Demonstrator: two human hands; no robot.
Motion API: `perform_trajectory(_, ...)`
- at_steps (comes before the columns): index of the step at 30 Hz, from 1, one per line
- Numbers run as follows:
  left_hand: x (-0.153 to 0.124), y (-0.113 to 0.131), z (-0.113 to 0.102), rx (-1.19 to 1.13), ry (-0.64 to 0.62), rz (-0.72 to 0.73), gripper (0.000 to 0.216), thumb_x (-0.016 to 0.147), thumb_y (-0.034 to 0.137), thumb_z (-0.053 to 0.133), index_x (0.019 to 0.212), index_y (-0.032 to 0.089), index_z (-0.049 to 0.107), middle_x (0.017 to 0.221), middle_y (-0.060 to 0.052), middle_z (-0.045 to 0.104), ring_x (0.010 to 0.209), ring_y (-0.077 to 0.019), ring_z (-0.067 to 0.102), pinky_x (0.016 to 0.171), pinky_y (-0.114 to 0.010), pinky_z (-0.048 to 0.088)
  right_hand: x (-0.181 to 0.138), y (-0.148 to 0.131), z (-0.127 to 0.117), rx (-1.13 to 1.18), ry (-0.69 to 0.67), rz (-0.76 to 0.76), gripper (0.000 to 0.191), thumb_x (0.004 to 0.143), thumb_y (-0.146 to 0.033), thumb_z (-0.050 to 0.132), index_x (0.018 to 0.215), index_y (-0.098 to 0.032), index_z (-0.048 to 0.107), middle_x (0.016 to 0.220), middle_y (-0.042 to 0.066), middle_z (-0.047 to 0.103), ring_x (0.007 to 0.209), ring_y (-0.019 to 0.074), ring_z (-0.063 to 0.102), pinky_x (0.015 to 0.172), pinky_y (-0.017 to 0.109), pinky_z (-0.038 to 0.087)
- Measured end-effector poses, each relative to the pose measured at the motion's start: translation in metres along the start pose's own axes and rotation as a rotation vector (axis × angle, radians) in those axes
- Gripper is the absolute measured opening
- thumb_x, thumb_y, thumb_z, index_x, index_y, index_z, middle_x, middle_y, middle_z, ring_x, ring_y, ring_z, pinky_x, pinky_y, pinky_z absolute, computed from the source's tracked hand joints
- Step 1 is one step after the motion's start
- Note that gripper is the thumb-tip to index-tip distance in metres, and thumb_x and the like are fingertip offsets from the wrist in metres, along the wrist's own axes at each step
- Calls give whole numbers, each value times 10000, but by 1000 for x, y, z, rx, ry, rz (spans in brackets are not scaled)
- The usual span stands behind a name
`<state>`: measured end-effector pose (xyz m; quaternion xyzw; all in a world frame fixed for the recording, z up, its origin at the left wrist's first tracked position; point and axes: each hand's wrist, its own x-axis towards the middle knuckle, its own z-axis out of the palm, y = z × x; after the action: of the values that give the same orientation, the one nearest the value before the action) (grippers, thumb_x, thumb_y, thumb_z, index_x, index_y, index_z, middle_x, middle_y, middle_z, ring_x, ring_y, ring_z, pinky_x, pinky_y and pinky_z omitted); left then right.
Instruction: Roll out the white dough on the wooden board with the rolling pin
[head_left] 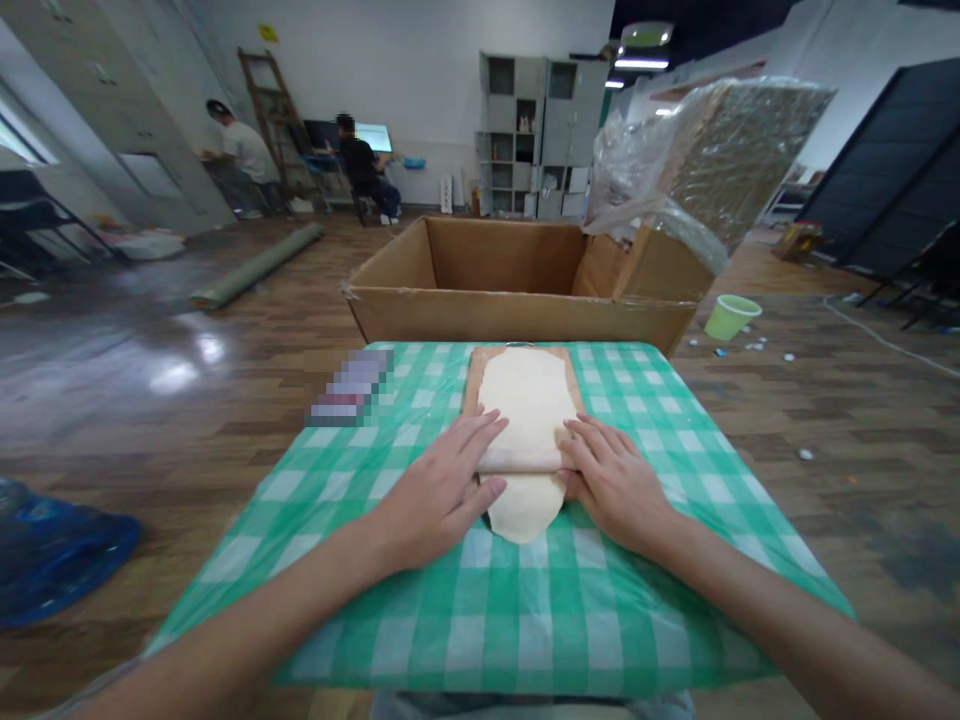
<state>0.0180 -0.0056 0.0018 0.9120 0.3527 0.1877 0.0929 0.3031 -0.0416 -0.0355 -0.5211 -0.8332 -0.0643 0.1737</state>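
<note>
A long flat sheet of pale dough [529, 400] lies on a wooden board [474, 380] on the green-and-white checked tablecloth [525, 600]. A rolling pin [521, 460] lies across the dough near its front end. My left hand [442, 490] rests flat on the pin's left end, fingers stretched out. My right hand [611, 480] lies flat on the pin's right end, fingers also extended. The dough's near tip hangs past the board onto the cloth.
A large open cardboard box [517, 290] stands just beyond the table. A plastic-wrapped block [712, 160] sits above its right side. A green cup [731, 317] lies on the floor right. Two people work far back left. A blue bag [52, 555] lies left.
</note>
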Motion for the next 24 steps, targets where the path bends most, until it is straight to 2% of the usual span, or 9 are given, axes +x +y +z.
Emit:
perform_trajectory(3,3,-13,-16,-90,116,-102,509,1093,460,362,1541,235,449,1599,-85,497,1494,-256,447,1257,-463,367,-2,9,2,6,31,-15,340,1063,-323,443,1328,-207,621,1511,153,567,1441,341,457,1140,538,417)
perform_trajectory(5,10,-28,-24,-127,193,-152,481,1082,478,377,1448,210,536,1489,-97,595,1409,-266,531,1221,-469,403,1,19,-2,29,41,13,294,1063,-317,432,1261,-211,621,1450,154,603,1335,329,547,1072,505,467)
perform_trajectory(9,39,-58,-30,-213,234,-302,436,1038,491,418,1243,193,661,1268,-89,726,1207,-274,665,1083,-454,512,25,39,-17,226,139,237,318,1080,-420,353,1123,-214,591,1068,119,709,938,278,674,797,405,523)
perform_trajectory(12,71,-70,-24,-247,154,-349,407,997,492,470,1138,195,710,1192,-84,759,1121,-275,702,1005,-436,551,56,49,-22,471,260,476,389,1049,-565,368,970,-239,563,755,26,640,682,224,618,608,333,458)
perform_trajectory(14,89,-73,-16,-193,116,-306,417,961,499,523,1157,186,717,1229,-106,745,1149,-295,694,1036,-460,539,73,51,-18,661,289,623,426,1012,-630,391,908,-247,548,647,-19,572,556,186,547,516,298,405)
perform_trajectory(16,102,-74,-6,-102,99,-220,465,929,510,575,1235,182,695,1300,-129,708,1222,-313,659,1093,-487,508,83,53,-9,801,283,680,462,986,-671,406,884,-246,553,606,-35,543,501,162,501,470,278,369)
perform_trajectory(19,107,-78,11,-30,80,-108,609,910,557,632,1391,184,602,1468,-152,594,1384,-315,551,1175,-487,446,80,60,6,785,254,613,502,960,-706,457,798,-241,554,603,-26,544,541,159,506,485,269,351)
perform_trajectory(21,105,-82,21,-34,84,-104,681,920,576,636,1462,178,531,1538,-163,530,1443,-315,494,1205,-488,410,73,67,14,706,224,552,518,958,-709,487,739,-242,534,613,-21,545,585,162,513,514,271,342)
perform_trajectory(24,106,-89,29,-76,77,-154,644,944,555,611,1450,166,524,1474,-167,589,1370,-327,557,1159,-500,446,66,79,20,686,205,561,532,983,-714,452,751,-242,535,622,-26,550,587,161,510,523,273,338)
